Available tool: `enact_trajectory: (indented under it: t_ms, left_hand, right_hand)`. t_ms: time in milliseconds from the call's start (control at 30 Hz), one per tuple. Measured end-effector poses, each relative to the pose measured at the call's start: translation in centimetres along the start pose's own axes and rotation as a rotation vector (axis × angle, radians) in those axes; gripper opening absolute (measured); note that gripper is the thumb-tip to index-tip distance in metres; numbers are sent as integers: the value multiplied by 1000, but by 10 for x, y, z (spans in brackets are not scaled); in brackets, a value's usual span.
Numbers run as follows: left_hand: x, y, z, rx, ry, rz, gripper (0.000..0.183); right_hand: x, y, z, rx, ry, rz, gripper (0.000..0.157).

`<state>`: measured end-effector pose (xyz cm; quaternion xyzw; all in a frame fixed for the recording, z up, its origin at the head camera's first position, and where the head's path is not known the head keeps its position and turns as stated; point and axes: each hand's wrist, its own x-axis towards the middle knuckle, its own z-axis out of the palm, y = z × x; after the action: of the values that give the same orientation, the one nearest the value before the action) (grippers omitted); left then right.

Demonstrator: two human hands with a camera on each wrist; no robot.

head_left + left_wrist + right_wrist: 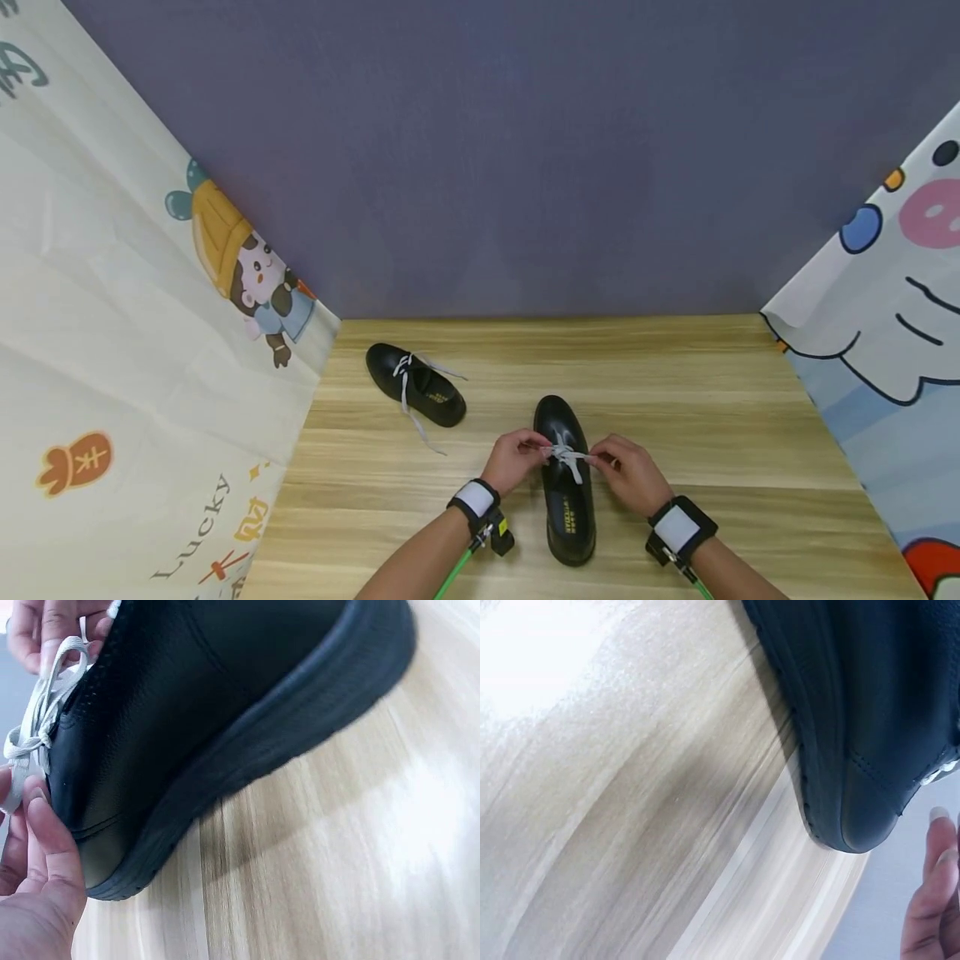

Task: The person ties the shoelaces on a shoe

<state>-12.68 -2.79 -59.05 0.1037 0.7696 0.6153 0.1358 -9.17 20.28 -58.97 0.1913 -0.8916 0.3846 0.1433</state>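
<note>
Both left hand [516,461] and right hand [632,477] pinch the white lace [567,454], lower middle; probably soft, light, easiest held by its ends.

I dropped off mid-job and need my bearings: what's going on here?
A person's left-hand grip and right-hand grip pinch the white shoelaces of the nearer black lace-up shoe, one from each side. They are knotted, with a loop showing; how tight, I can't tell. The other black lace-up shoe sits farther off, to the left, untouched, its loose laces trailing onto the wood-grained surface.
</note>
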Motion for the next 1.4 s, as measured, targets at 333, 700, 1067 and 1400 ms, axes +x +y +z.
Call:
enact_trajectory:
  t_ms: [333,700,1067,1400]
  left_hand:
    - [-11,34,-8,-109,-8,-27,11]
    - [-2,2,1,16,24,-14,7]
    - [-2,-8,-1,101,45,38,5]
    - [-4,-12,-8,379,88,171,11]
  right_hand:
    - [0,4,-3,1,-1,-10,18]
    - [-2,-15,6,18,32,-13,38]
    - [-5,-14,19,-59,34,-148,26]
    - [2,-8,10,-38,29,-193,25]
